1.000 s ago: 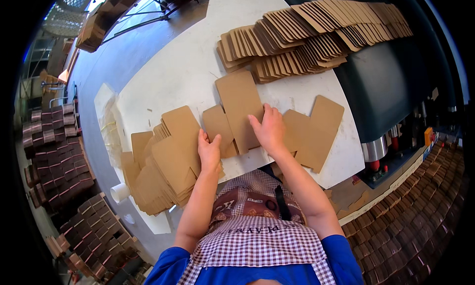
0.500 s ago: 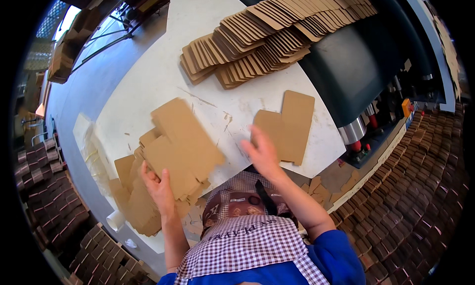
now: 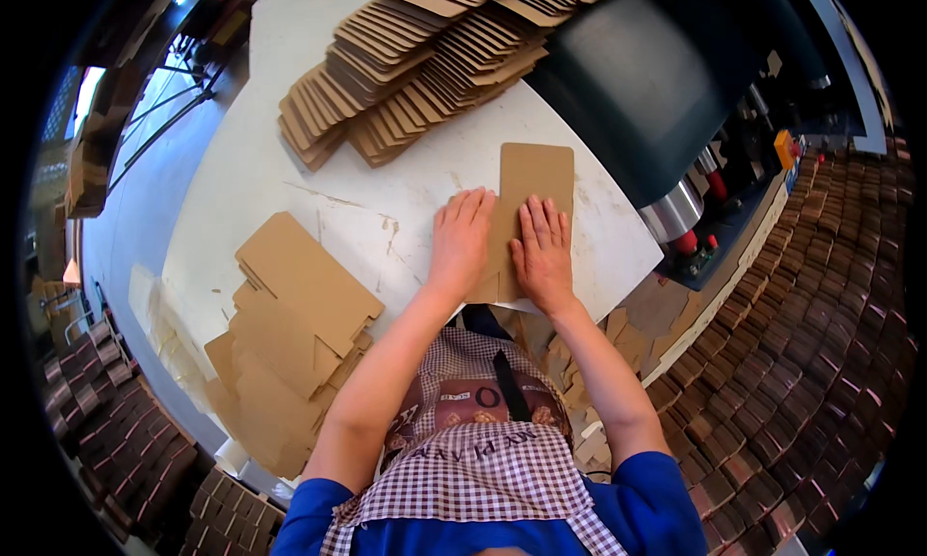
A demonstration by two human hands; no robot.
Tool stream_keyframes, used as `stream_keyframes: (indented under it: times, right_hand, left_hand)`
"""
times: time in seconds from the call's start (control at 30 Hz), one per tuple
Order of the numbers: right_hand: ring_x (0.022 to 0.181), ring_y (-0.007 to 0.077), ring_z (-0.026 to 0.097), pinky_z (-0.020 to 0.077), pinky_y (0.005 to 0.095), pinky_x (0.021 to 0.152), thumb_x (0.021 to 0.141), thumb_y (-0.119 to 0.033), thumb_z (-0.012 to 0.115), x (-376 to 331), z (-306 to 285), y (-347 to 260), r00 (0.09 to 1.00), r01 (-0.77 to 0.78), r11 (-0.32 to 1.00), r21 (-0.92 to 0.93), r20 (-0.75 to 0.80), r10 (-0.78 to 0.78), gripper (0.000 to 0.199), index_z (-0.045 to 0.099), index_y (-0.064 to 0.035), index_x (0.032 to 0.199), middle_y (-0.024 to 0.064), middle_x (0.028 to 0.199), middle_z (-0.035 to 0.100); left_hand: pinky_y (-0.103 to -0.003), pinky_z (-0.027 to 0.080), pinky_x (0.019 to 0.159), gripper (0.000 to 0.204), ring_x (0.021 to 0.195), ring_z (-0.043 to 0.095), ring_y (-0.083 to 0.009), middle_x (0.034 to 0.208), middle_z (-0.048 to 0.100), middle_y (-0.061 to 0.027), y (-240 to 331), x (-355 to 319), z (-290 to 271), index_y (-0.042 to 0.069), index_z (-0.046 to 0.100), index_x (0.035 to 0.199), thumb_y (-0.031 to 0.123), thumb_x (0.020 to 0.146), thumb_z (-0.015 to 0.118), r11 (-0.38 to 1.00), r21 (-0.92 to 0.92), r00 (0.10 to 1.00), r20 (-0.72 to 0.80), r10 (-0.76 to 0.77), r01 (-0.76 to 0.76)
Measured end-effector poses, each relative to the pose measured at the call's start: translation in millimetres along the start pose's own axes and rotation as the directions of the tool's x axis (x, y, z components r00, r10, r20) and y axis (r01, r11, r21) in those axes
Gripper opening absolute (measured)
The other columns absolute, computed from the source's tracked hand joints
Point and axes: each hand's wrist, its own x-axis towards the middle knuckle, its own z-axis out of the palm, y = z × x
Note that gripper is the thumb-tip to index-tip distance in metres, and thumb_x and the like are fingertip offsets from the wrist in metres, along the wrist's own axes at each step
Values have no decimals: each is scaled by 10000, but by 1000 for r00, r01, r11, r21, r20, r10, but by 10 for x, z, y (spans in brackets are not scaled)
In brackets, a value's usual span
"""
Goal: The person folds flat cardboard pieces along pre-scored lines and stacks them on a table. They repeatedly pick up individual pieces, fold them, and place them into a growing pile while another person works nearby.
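Observation:
A flat brown cardboard blank (image 3: 537, 170) lies on the white table near its right front edge. My right hand (image 3: 544, 252) rests flat on it, fingers stretched forward. Over the blank's left part lies my left hand (image 3: 463, 235), its fingers extended side by side and hiding much of that part. Neither hand grips anything. To the left, a loose pile of cardboard blanks (image 3: 294, 310) spreads across the table's left front edge, apart from both hands.
Fanned rows of folded cardboard pieces (image 3: 406, 63) run from the table toward a dark green conveyor belt (image 3: 637, 83) with metal rollers (image 3: 676, 211). Bundled cardboard stacks (image 3: 801, 363) cover the floor at right, with more stacks (image 3: 116, 440) at left.
My left hand has left the pile and come right onto the single blank. My right hand has settled on that blank too. The view has shifted, so the table contents appear further left.

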Motion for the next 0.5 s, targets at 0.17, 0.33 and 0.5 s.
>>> stream_keyframes:
  times: [0.17,0.33,0.5]
  right_hand:
    - [1467,334,313,216,493,1210,960,-228,574,-16,-6,-15,1000,-15,1000,13,-17,15,544,472,-1,1444,139,1560,387]
    - [1463,333,319,221,489,1210,944,-229,591,14,-41,-8,1000,-16,1000,21,-19,16,542,496,7,1423,136,1551,401]
    - [1460,334,324,221,484,1211,940,-223,589,-1,-41,0,999,-23,998,51,-26,25,541,495,8,1420,135,1548,407]
  left_hand:
    - [-454,405,912,260,1012,531,-299,1014,607,-69,-62,253,12,70,690,1087,72,828,669,999,-29,998,69,-10,12]
    - [-350,451,881,114,1013,586,-246,1016,635,-101,-111,432,-28,26,644,989,54,879,647,932,-230,915,357,-188,281]
    - [-270,451,876,82,981,578,-124,993,630,-43,-157,459,-150,25,596,1008,54,934,617,749,-435,812,536,-230,499]
